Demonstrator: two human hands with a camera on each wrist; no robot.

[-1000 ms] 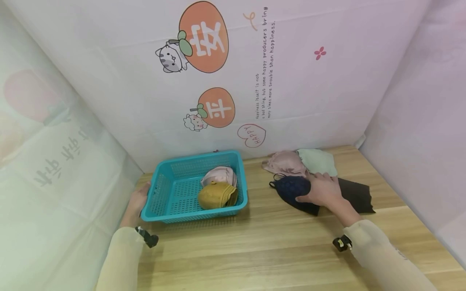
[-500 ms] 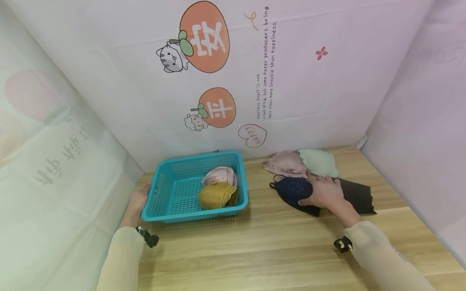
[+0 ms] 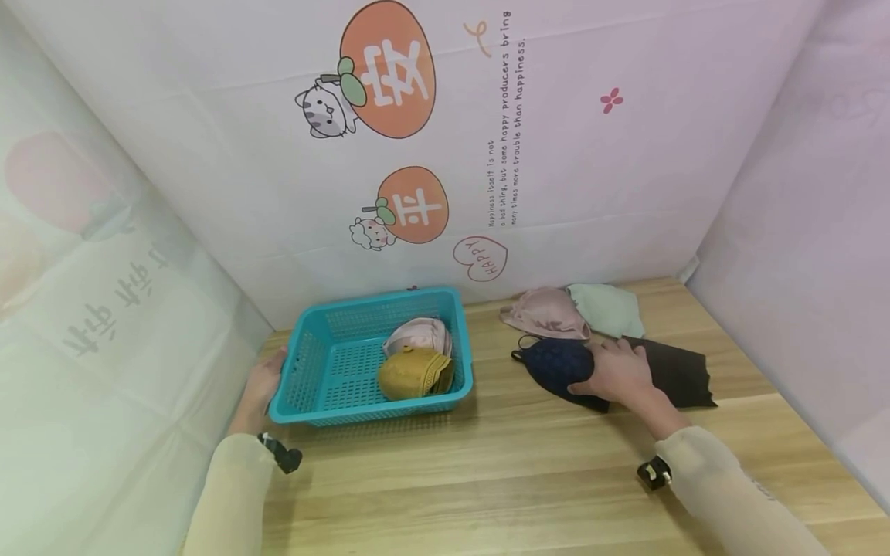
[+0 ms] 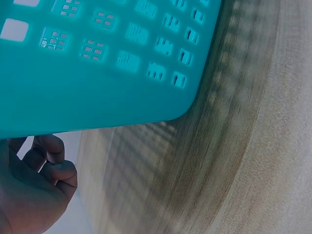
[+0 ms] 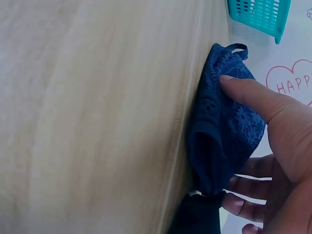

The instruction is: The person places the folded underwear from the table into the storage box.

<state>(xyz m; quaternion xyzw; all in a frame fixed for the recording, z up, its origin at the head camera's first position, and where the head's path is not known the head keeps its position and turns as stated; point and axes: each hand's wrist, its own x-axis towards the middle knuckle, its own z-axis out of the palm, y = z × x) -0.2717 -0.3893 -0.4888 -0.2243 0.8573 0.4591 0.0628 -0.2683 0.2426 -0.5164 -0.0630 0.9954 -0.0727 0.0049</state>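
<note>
Left hand (image 3: 263,382) holds the left end of the blue-green basket (image 3: 368,414), fingers curled at its rim; the basket stands on the table (image 3: 445,479), with a pale bra (image 3: 420,335) and, nearer the person, a mustard bra (image 3: 410,374) in its right half; by that count the work looks part done, two pieces inside and four outside; right of the basket, at the back, lies a pink bra (image 3: 545,313); in front of it sits the navy bra (image 3: 556,364), on the table, apart from the basket; its strap loop points left, basketward, and its long axis slants from there towards the near right; the right hand (image 3: 622,372) is clamped on its right end, thumb on the lace, fingers curled behind; beyond lie a green cloth (image 3: 607,309) and a black cloth (image 3: 677,374); whether fingertips touch either, I cannot tell.
</note>
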